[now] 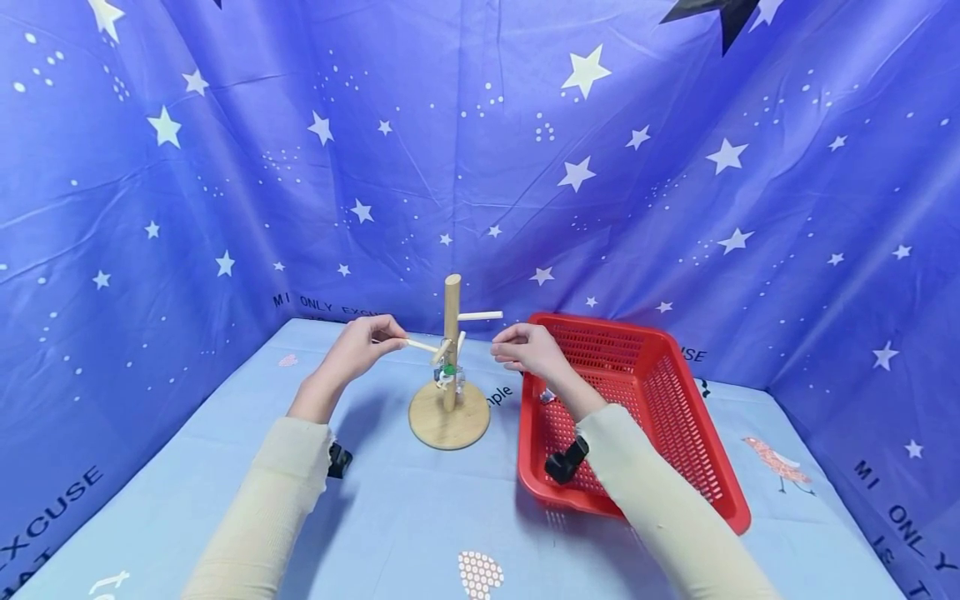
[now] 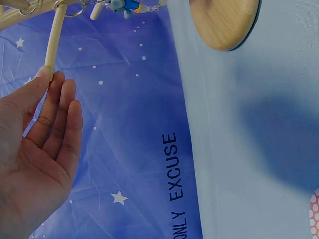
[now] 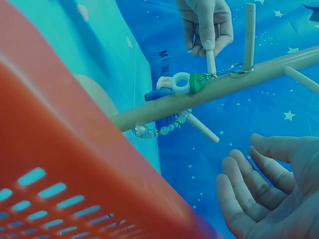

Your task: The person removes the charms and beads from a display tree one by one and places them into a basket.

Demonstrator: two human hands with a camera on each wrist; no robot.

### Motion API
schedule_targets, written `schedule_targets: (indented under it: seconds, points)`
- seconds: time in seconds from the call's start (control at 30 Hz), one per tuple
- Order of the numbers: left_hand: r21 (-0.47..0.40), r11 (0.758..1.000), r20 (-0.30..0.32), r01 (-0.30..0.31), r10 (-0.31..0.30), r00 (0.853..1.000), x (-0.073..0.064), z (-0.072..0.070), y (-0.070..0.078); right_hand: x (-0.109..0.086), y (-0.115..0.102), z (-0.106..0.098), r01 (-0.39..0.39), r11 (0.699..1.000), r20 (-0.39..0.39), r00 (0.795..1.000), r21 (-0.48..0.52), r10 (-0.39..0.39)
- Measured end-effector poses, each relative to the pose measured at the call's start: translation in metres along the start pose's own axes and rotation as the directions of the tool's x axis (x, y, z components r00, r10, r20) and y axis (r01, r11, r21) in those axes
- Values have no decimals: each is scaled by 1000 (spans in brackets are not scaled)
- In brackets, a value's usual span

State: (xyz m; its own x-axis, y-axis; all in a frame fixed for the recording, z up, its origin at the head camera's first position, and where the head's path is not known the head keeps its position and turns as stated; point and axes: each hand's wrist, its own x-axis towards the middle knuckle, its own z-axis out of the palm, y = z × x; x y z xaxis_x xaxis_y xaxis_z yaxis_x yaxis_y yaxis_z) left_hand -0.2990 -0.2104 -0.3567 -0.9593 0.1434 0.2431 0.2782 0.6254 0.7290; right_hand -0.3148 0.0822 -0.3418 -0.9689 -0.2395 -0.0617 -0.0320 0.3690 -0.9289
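Open air separates the right hand (image 1: pixel 528 350) from the wooden stand (image 1: pixel 452 325), an upper peg (image 1: pixel 482 316) jutting into it. Opposite, the left hand (image 1: pixel 363 343) blocks a lower peg (image 1: pixel 423 345) at its tip. The red basket (image 1: pixel 527 437) (a sleeve (image 1: pixel 667 508) crosses its rim) bounds the right side; room among the hanging charms (image 1: pixel 447 377) is hard to judge.

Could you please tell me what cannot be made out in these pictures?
Head view: the item in the red basket is too small to identify; the right sleeve hides part of the basket.
Head view: hanging trinkets overlap, too small to count.
Left wrist view: the top edge cuts the wooden base.
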Motion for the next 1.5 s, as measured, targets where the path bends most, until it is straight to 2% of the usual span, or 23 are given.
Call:
schedule_targets:
  seconds: [0.4, 1.0, 1.5]
  points:
    - [-4, 1000, 0, 1, -1, 1000, -1, -1, 1, 3, 0, 13, -5, 999, 23, 1000, 35, 4]
    - [-12, 1000, 6, -7, 7, 1000, 0, 0, 1, 9, -1, 33, -48, 999, 57, 997, 10, 48]
    - [0, 1000, 4, 10, -10, 1000, -1, 0, 2, 13, 0, 44, -77, 997, 131, 988, -5, 77]
